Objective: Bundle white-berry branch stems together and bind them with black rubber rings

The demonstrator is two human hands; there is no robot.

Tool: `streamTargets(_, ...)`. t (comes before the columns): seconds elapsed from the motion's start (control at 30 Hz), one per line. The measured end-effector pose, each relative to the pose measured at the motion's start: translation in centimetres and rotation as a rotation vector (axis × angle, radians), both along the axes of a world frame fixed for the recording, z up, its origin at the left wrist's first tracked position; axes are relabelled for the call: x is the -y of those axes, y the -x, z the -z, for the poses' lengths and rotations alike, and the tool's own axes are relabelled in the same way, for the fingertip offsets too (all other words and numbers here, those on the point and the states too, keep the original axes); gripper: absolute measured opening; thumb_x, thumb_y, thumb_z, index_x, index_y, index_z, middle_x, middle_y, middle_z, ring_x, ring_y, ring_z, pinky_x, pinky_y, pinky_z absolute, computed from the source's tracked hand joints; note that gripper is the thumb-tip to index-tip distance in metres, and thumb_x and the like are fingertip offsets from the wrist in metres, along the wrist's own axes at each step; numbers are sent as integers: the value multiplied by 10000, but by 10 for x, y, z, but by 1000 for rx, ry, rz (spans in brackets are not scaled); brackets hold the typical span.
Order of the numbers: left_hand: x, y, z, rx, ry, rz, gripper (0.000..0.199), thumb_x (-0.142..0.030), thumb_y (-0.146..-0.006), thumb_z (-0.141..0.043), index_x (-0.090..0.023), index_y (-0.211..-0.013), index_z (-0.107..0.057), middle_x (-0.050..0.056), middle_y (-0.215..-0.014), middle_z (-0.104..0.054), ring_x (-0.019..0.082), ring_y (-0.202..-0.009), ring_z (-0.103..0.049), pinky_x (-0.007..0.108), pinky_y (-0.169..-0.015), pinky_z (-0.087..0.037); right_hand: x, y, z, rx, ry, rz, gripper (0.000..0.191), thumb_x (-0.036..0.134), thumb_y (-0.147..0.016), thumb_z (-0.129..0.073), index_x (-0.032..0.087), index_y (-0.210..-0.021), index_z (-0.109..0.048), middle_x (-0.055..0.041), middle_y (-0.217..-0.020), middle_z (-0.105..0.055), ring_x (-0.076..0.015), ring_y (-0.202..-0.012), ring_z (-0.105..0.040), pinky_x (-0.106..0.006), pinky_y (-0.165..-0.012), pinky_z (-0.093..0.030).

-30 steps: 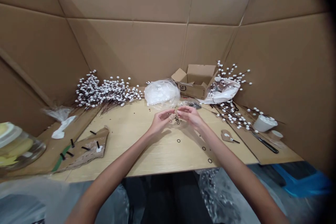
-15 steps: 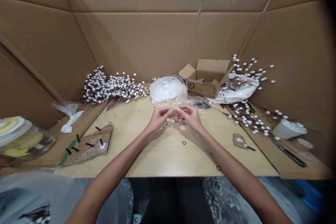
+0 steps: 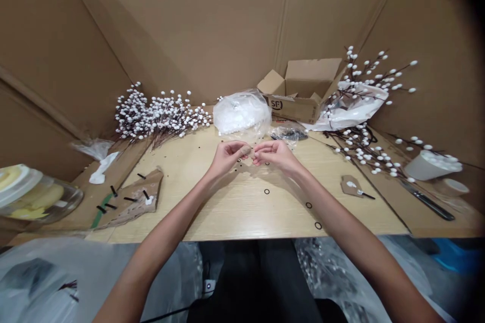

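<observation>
Near the middle of the wooden table (image 3: 227, 217), my left hand (image 3: 228, 157) has its thumb and fingers pinched together, with tape or a covering on the thumb. My right hand (image 3: 276, 156) faces it with a small gap, its fingertips also pinched. Whatever the fingertips hold is too small to make out. Small black rings (image 3: 267, 192) lie on the table below and beside my right hand. Behind the hands sit a clear bag of white pieces (image 3: 242, 113) and a smaller clear bag with dark contents (image 3: 289, 134).
White-berry stems (image 3: 159, 113) lie at the back left; others (image 3: 364, 151) lie at the right. An open carton (image 3: 293, 108) stands at the back. At left are a jar (image 3: 45, 194) and cardboard with black sticks (image 3: 132, 202). A white cup (image 3: 432, 165) and knife (image 3: 428, 202) are right.
The view has tilted down, and the tabletop things appear higher. My hands have moved slightly apart, with my right hand shifted rightward.
</observation>
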State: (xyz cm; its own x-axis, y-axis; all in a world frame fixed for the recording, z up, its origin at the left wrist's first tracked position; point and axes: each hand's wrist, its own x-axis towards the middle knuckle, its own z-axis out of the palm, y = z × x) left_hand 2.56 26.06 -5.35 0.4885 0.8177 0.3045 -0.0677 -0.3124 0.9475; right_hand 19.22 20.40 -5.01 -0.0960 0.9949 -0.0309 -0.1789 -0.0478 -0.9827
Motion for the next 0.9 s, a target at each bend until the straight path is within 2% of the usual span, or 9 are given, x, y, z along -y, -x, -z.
streamTargets(0.27,5,-3,4,-30,-68,-110,171,-288,-674,-723,-136,-751,-721,72,-727,-685,126,-605,-587,233,-549,-441,-1,3,5,7,-3,62,445,389,-534,-796,75,-775,-594,-63,-674,-633,-116,-571,-615,-214,-579,-539)
streamTargets(0.43,6,-4,4,-7,-67,-89,220,-342,-713,-697,-132,-775,-718,73,-729,-689,131,-610,-592,246,-579,-469,0,5,1,37,-50,64,509,400,-502,-815,78,-830,-597,-71,-743,-645,-130,-619,-629,-229,-609,-542)
streamTargets(0.57,7,-5,4,-1,-55,-67,231,-350,-704,-710,-128,-767,-718,67,-695,-684,124,-577,-582,238,-550,-462,1,4,1,62,-87,57,483,367,-507,-827,74,-806,-585,-65,-710,-632,-119,-607,-618,-209,-588,-522)
streamTargets(0.77,6,-4,2,32,-32,-25,237,-369,-704,-715,-142,-771,-721,59,-688,-680,120,-576,-587,242,-568,-482,2,5,6,30,-126,47,467,469,-619,-748,103,-808,-529,-47,-738,-623,-103,-613,-606,-225,-597,-529)
streamTargets(0.9,7,-4,0,53,-9,-35,243,-386,-683,-731,-150,-741,-717,55,-663,-673,113,-558,-576,239,-559,-482,2,4,4,51,-153,7,427,430,-634,-741,103,-784,-509,-52,-726,-619,-103,-598,-601,-216,-573,-516)
